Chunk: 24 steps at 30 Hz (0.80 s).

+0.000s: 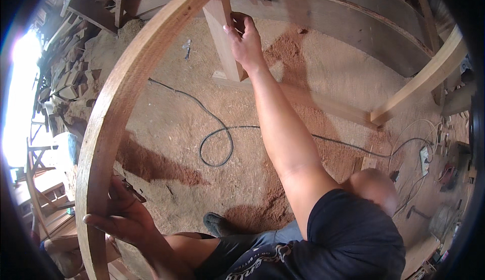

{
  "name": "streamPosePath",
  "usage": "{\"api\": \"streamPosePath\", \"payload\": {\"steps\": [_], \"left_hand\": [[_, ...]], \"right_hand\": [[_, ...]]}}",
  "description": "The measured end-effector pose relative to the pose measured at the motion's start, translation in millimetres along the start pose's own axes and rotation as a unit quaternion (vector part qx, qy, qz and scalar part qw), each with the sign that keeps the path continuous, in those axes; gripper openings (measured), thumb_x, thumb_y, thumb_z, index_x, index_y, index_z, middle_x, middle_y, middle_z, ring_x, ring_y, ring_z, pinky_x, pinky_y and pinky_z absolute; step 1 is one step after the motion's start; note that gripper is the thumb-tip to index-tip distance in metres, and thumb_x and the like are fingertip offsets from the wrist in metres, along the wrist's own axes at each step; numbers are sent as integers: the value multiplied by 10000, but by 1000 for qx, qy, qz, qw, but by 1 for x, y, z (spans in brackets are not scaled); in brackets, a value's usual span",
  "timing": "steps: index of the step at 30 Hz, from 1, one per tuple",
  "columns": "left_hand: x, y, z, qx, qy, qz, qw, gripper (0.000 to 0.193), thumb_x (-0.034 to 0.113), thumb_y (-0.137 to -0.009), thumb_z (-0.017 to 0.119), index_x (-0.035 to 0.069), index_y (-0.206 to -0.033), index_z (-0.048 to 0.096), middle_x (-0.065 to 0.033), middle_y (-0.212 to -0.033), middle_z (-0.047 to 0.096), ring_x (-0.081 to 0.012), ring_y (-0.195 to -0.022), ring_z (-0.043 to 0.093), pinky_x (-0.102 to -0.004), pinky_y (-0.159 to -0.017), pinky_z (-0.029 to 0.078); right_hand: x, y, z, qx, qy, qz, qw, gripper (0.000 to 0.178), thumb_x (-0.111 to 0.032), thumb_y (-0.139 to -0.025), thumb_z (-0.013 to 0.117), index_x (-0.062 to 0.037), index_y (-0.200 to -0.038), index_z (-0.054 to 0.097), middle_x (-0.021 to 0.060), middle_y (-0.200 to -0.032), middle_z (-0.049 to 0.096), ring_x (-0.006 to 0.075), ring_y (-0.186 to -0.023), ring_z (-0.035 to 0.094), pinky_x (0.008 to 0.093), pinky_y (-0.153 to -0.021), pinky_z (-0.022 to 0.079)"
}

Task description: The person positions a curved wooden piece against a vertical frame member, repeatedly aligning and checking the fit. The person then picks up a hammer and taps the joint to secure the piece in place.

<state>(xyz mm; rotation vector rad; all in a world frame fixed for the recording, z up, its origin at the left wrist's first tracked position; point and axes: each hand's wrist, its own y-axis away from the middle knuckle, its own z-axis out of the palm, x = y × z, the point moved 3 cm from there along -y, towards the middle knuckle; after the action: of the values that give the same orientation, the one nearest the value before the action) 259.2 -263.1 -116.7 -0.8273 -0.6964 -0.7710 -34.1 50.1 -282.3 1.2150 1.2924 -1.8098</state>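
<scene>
A long curved wooden beam (118,90) sweeps from the lower left up to the top, where its end meets a straight wooden post (221,40). My left hand (126,217) is closed around the beam's lower part, thumb across the near face and fingers partly hidden behind. With my right arm stretched out, my right hand (246,45) grips the post's edge below the beam's end. The post's foot meets a wooden rail (313,100) low over the floor. At the right, that rail joins another curved timber (422,80).
A black cable (230,143) loops across the sawdust-strewn floor. Wood offcuts (65,85) are piled at the left. A broad curved board (348,25) stands at the back. A power strip (424,161) and a hammer (419,214) lie at the right.
</scene>
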Motion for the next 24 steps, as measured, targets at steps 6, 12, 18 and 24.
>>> {"api": "streamPosePath", "payload": {"steps": [6, 12, 18, 24], "left_hand": [[-2, -5, 0, -9, 52, -7, 999, 701, 509, -1016, 554, 11, -1490, 419, -234, -1481, 499, -365, -1353, 525, -484, -1128, 502], [-3, -1, 4, -26, 66, -5, 997, 697, 495, -1024, 545, 5, -1500, 403, -231, -1487, 495, -367, -1362, 515, -484, -1136, 493], [-3, -1, 1, 15, 24, 0, 1000, 734, 527, -1006, 565, -13, -1480, 416, -239, -1460, 513, -365, -1328, 549, -465, -1098, 534], [-5, 2, -1, 54, -18, 14, 998, 765, 535, -995, 575, -10, -1496, 383, -237, -1452, 511, -368, -1325, 550, -460, -1076, 555]], "right_hand": [[4, -5, -6, 1, 9, 5, 1000, 394, -168, -966, 658, -30, -1320, 551, 182, -1268, 668, 294, -1172, 661, 396, -931, 545], [4, -3, -3, -4, -3, 29, 1000, 401, -179, -965, 656, -40, -1327, 554, 193, -1280, 662, 290, -1170, 662, 400, -913, 553], [11, -7, -5, 8, -7, 3, 1000, 399, -185, -960, 662, -42, -1318, 559, 178, -1257, 677, 302, -1156, 670, 403, -912, 555], [8, -6, -4, 5, 16, -8, 1000, 399, -197, -956, 670, -33, -1304, 563, 178, -1258, 673, 317, -1165, 667, 419, -928, 553]]}}
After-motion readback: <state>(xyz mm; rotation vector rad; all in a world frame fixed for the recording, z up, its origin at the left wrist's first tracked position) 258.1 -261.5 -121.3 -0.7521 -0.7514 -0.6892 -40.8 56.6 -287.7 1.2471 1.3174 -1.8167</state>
